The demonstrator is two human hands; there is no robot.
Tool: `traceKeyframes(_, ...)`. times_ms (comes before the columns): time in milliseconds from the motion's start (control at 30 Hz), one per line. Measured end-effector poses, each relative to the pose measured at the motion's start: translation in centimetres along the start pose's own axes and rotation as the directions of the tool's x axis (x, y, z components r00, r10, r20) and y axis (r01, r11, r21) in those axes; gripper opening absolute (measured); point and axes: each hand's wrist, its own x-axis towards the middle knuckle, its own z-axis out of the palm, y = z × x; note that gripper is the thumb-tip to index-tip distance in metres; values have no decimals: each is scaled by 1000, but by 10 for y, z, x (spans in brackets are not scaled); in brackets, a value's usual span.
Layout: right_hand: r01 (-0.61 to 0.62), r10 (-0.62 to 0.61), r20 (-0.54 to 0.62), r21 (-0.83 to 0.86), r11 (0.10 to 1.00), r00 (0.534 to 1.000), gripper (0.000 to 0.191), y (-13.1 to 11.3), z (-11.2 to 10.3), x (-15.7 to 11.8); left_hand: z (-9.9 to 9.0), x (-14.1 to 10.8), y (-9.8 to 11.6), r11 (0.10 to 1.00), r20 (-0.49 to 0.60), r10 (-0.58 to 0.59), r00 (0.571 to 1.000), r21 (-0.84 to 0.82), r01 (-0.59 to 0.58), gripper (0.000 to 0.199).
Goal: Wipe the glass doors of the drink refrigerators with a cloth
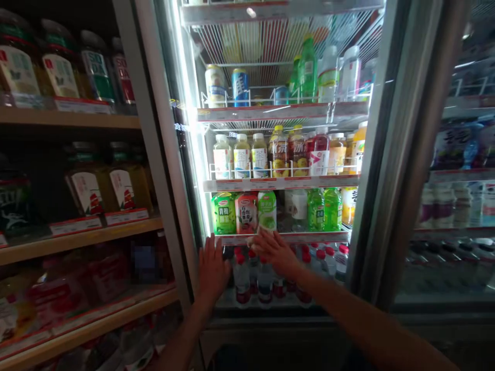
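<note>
My left hand (212,268) is raised with its fingers spread, near the left end of the shelf edge (309,237) that bears the green cartons. Just right of it, my right hand (276,252) reaches in from the right, fingers stretched out, overlapping that same edge in view; whether it touches cannot be told. Above the hands stand a green carton (224,214), a red carton (246,214) and a light green bottle (266,211). Behind and below them are red-capped bottles (242,281), partly hidden by my right hand and forearm.
Upper cooler shelves hold tea bottles (242,157), cans (240,87) and a green soda bottle (308,69). A metal door frame (413,154) rises at right. Wooden shelves (77,238) with more bottles stand at left.
</note>
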Motion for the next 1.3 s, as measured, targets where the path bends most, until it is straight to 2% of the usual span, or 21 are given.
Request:
traceKeyframes(67, 86, -87, 49, 12, 996, 995, 40, 2, -3, -23, 3, 2, 12, 999, -10, 51, 999, -3, -51, 62)
traceKeyframes(100, 81, -81, 55, 6, 997, 995, 40, 6, -6, -27, 4, 4, 18, 998, -12, 69, 998, -6, -69, 62)
traceKeyframes(133, 40, -40, 45, -10, 999, 998, 41, 13, -10, -26, 5, 6, 23, 996, -14, 85, 996, -13, -85, 62)
traceKeyframes(200, -115, 114, -20, -53, 992, 993, 43, 34, -19, -13, 4, 12, 35, 993, -17, 108, 994, -38, -108, 61)
traceKeyframes(267, -278, 270, -101, -75, 958, 958, 45, 53, -27, -2, 3, 18, 49, 990, -19, 122, 992, -65, -123, 61)
traceKeyframes(333, -334, 325, -118, -71, 940, 938, 45, 59, -30, -6, 3, 23, 63, 986, -18, 144, 989, -85, -145, 62)
traceKeyframes(500, -149, 151, 30, -62, 987, 988, 41, 36, -27, -76, 5, 24, 93, 959, -29, 262, 965, -107, -263, 58)
traceKeyframes(567, -136, 140, 40, -88, 987, 989, 39, 41, -30, -89, 8, 26, 103, 951, -24, 289, 957, -108, -290, 57)
traceKeyframes(600, -168, 172, 23, -111, 979, 985, 39, 50, -35, -89, 10, 27, 108, 948, -21, 299, 954, -111, -300, 57)
traceKeyframes(667, -304, 299, -53, -160, 939, 953, 41, 74, -44, -77, 12, 31, 119, 942, -10, 316, 949, -119, -315, 57)
traceKeyframes(733, -452, 428, -159, -180, 873, 890, 43, 94, -52, -66, 15, 34, 132, 933, 1, 338, 941, -133, -335, 58)
traceKeyframes(800, -521, 488, -200, -174, 836, 850, 45, 96, -53, -72, 16, 35, 144, 919, -1, 369, 929, -148, -365, 60)
traceKeyframes(833, -515, 487, -181, -171, 840, 854, 46, 91, -51, -81, 17, 34, 150, 911, -3, 388, 922, -154, -383, 60)
traceKeyframes(967, -375, 379, -14, -175, 910, 925, 46, 60, -43, -134, 20, 32, 165, 875, -10, 462, 887, -160, -458, 56)
traceKeyframes(1033, -370, 375, -18, -210, 905, 927, 46, 68, -45, -142, 21, 34, 170, 862, -15, 486, 874, -158, -482, 55)
traceKeyframes(1100, -455, 442, -109, -254, 854, 891, 48, 96, -55, -132, 21, 38, 174, 858, -17, 491, 871, -160, -487, 57)
traceKeyframes(1200, -603, 532, -301, -240, 761, 791, 53, 139, -70, -112, 20, 44, 180, 860, -9, 488, 873, -164, -482, 60)
traceKeyframes(1233, -626, 547, -331, -218, 749, 769, 54, 145, -72, -113, 20, 44, 181, 860, -7, 489, 873, -164, -483, 60)
traceKeyframes(1300, -640, 567, -327, -188, 745, 756, 58, 137, -69, -130, 20, 43, 181, 861, -8, 489, 872, -159, -484, 60)
